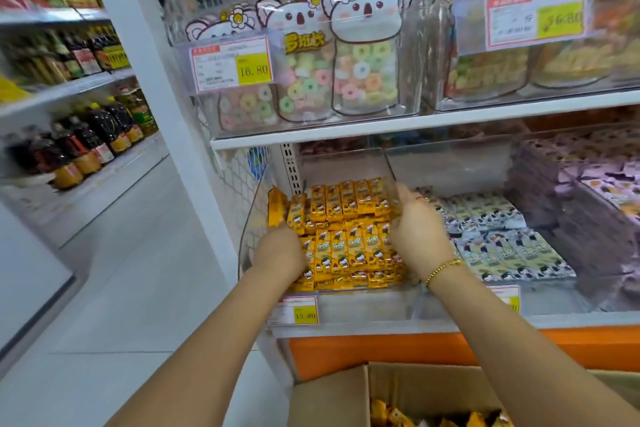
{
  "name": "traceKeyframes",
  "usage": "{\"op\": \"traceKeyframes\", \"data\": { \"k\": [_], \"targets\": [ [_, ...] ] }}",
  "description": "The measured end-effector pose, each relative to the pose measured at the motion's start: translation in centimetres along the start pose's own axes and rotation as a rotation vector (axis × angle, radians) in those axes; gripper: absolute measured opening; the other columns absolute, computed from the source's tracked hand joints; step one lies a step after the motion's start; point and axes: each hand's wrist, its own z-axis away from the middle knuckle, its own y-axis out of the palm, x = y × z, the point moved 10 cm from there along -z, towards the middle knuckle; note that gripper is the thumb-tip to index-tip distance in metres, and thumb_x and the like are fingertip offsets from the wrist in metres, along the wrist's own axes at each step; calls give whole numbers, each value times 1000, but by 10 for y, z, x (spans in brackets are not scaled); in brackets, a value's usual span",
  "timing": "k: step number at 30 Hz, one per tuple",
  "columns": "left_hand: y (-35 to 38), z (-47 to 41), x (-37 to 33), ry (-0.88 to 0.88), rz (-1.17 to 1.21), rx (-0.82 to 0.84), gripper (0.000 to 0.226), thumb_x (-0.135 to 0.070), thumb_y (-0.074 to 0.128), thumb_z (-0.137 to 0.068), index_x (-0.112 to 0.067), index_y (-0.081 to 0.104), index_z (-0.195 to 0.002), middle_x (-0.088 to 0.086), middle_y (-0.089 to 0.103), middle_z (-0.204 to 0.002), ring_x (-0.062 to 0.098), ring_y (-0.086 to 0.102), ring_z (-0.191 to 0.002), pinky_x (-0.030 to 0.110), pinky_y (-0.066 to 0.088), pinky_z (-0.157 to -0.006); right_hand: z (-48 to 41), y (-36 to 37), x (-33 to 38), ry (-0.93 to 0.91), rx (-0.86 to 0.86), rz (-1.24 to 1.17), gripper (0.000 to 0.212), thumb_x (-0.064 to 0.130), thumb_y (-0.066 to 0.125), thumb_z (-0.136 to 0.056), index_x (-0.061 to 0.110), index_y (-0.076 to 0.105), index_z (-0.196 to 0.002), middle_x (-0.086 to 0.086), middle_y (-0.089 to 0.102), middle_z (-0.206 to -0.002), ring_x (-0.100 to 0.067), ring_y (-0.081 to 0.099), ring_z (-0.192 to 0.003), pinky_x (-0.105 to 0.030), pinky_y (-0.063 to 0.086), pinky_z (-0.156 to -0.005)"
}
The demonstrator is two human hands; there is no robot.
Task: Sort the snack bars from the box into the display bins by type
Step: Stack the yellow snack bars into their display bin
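Item 1, at 6 o'clock, nearest: open cardboard box [346, 388], flaps up, with loose yellow bars [391, 418] lying inside

Item 2, just past the box toward 12 o'clock: orange shelf base [554, 343], and above it a price tag [294, 310] marked 15.80

Item 3, centre: clear display bin [247, 236] packed with rows of yellow snack bars [346, 229], the task's goods, mostly lying flat, a few standing on edge at the bin's 10 o'clock corner

Item 4: left hand [280, 253], back upward, was at the 9 o'clock side of the rows; its fingers were buried among the bars, so its grip could not be told

Item 5: right hand [415, 232], gold bracelet [443, 269] on the wrist, lay along the 3 o'clock side of the rows with fingers straight and together, pressed against the bars

Item 6, at 3 o'clock: neighbouring bin of pale green and white bars [502, 236]; beyond it, purple packets [571, 191]

Item 7, at 12 o'clock, shelf above: bin of ring sweets [311, 80], tag [232, 64] marked 16.80

Item 8, at 9 o'clock, far: shelves of dark bottles [86, 146]
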Motion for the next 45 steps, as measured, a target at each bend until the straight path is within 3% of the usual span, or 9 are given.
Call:
{"op": "traceKeyframes", "data": {
  "k": [6, 12, 20, 24, 30, 35, 38, 41, 45],
  "targets": [
    [-1, 9, 3, -32, 153, 50, 43, -16, 51, -93, -8, 45, -135, 17, 45, -130, 28, 54, -109, 31, 44, -86, 1, 1, -4, 29, 0, -73, 67, -10, 52, -80, 16, 39, -141, -18, 57, -120, -31, 62, -89, -36, 55, -74],
    [-4, 4, 8, -39, 427, 6, 69, -10, 53, -90, -14, 20, -150, 18, 42, -137, 32, 55, -110, 33, 48, -76, 1, 1, -3, 34, 5, -53, 68, -9, 52, -82, 16, 37, -143, -18, 58, -116, -27, 62, -81, -37, 57, -71],
    [-36, 18, -27, 86, 115, -182, 47, -18, 55, -92, -5, 42, -136, 17, 34, -145, 31, 49, -121, 37, 45, -92, -1, 2, -7, 45, -4, -71, 69, -10, 53, -81, 16, 38, -143, -18, 58, -119, -29, 63, -86, -41, 57, -76],
    [4, 15, -28, 219, 57, 146, 71, -48, 38, -98, -15, 6, -153, 8, -7, -160, 28, 3, -147, 39, 15, -118, 0, 1, -7, 38, -14, -87, 71, -10, 53, -81, 18, 38, -144, -18, 57, -120, -30, 62, -87, -41, 57, -76],
    [11, -13, -18, 152, -7, 233, 71, -50, 32, -99, -19, -3, -152, 7, -21, -157, 28, 2, -147, 38, 17, -117, 1, 0, -6, 49, -6, -50, 70, -10, 52, -82, 18, 37, -144, -18, 56, -121, -28, 59, -85, -35, 53, -72],
    [-8, -1, -29, 178, 46, 186, 60, -43, 38, -100, -5, 31, -145, 18, 13, -157, 32, 22, -142, 39, 26, -112, 4, -6, -4, 61, -10, -80, 67, -8, 52, -82, 16, 39, -143, -16, 53, -128, -32, 60, -100, -34, 49, -79],
    [-50, 52, -41, 378, 248, -231, 31, -28, 50, -96, -9, 61, -117, 15, 62, -116, 29, 57, -106, 34, 44, -85, 2, -5, -4, 76, 19, -51, 60, -4, 49, -81, 12, 41, -138, -21, 57, -120, -37, 58, -104, -35, 45, -78],
    [-58, 123, -38, 486, 534, -456, 27, -29, 48, -91, -12, 65, -80, 3, 64, -77, 19, 57, -74, 33, 41, -67, 8, -6, -2, 69, 72, -51, 55, 8, 53, -86, 12, 38, -139, -22, 59, -119, -37, 57, -107, -36, 45, -83],
    [24, 178, -24, 317, 652, -319, 30, -32, 50, -94, -14, 62, -73, 2, 59, -62, 18, 54, -61, 34, 40, -58, 62, -41, -13, -98, -157, -264, 16, 17, 56, -92, 10, 57, -106, 0, 60, -94, -21, 58, -88, -28, 42, -74]
  ]
}}
